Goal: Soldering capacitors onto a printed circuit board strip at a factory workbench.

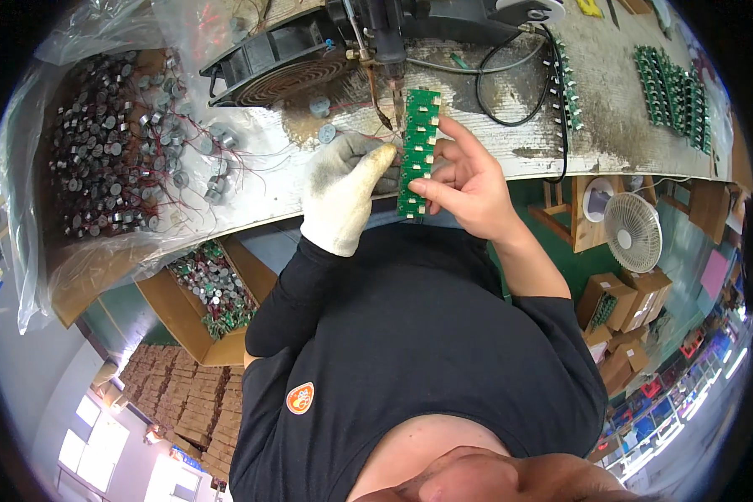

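My right hand [468, 184], bare, grips a long green circuit board strip [418, 155] by its right edge, thumb on its face. The strip stands nearly upright in view, with small pale connectors along it. My left hand [343, 192] wears a white glove and is closed, thumb and fingers pinched beside the strip's left edge. What it pinches is hidden; thin wires show near its fingertips. Just above stands a soldering head [396, 92] with its tip close to the strip's left side. Two small round metal parts [326, 133] with thin wires lie beyond the glove.
A plastic-lined box [84, 280] of small round metal parts with red wires fills the left. Behind stands a black fan [284, 63]. A black cable [481, 92] loops at right, near rows of green boards [673, 100]. Below the bench edge sits a carton [171, 314].
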